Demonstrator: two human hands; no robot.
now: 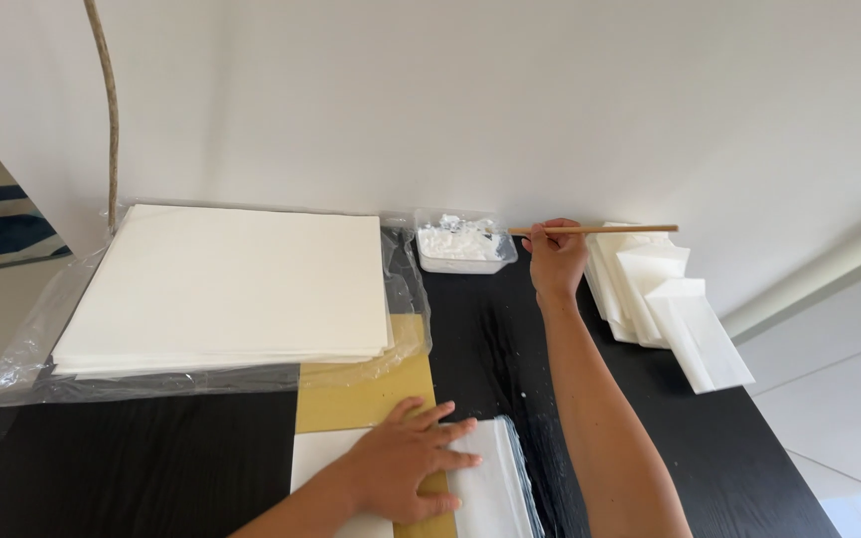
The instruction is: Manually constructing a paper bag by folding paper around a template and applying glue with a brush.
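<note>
My right hand [554,257] grips a thin wooden stick [610,230] held level, its left end dipped into a small clear tub of white paste [460,247] at the back of the black table [151,458]. My left hand [406,460] lies flat, fingers spread, pressing on a stack of white folded paper sheets [495,488] at the table's near edge. Under that hand a tan cardboard piece [366,394] shows.
A large stack of white sheets [231,284] rests on clear plastic wrap [32,339] at the left. A fan of finished white paper envelopes [665,294] lies at the right back. A white wall rises behind the table, and a rope [107,110] hangs at the left.
</note>
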